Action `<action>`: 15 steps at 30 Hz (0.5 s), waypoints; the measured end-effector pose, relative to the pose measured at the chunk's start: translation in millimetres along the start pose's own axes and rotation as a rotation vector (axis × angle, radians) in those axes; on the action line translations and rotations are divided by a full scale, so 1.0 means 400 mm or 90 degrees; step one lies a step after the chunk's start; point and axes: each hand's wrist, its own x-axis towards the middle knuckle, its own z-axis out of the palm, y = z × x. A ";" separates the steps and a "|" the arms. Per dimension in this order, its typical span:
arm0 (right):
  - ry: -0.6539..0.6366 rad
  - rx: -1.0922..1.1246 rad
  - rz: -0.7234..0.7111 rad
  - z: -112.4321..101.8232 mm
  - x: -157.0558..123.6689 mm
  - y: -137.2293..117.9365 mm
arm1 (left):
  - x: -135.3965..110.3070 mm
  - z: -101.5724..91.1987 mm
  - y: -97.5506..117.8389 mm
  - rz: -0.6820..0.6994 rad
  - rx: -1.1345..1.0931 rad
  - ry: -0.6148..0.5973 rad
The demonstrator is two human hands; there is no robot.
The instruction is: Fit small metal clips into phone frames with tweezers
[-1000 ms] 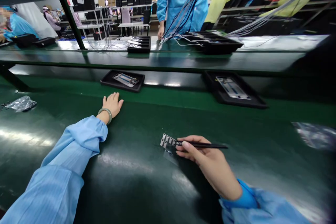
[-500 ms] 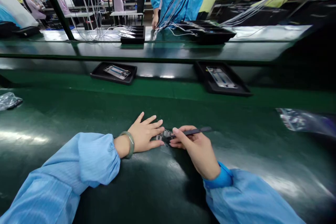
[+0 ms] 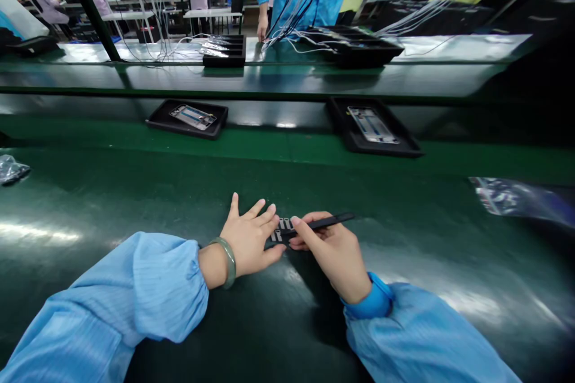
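My left hand (image 3: 251, 236) lies with its fingers spread, its fingertips and thumb at the left part of a small dark sheet (image 3: 279, 230) that carries rows of small silvery pieces. Between the thumb and fingers of my right hand (image 3: 335, 254) is a pair of black tweezers (image 3: 332, 221), its back end pointing right. The tips of the tweezers reach the sheet near my left fingers. Whether a piece is pinched in the tips is too small to tell. Part of the sheet is hidden under my left hand.
Two black trays, a left one (image 3: 155, 121) and a right one (image 3: 408, 148), each hold a phone-like metal frame. Plastic bags lie at the left (image 3: 13, 169) and right (image 3: 516, 197). A raised shelf (image 3: 287, 79) carries black boxes and cables; a person in blue stands behind it.
My left hand has turned a little, its fingers pointing more upward, and more of the sheet shows. My right hand keeps the tweezers at the sheet. The view has shifted slightly.
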 end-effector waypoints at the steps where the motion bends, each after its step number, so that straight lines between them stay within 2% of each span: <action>1: -0.001 0.000 0.002 -0.001 0.000 0.000 | -0.001 0.001 0.003 0.002 -0.001 -0.003; 10: 0.012 0.002 -0.002 -0.013 0.001 -0.003 | -0.008 -0.001 0.013 0.020 0.031 -0.026; 15: 0.006 0.025 0.019 -0.009 0.003 0.003 | -0.012 -0.003 0.039 0.009 0.049 -0.037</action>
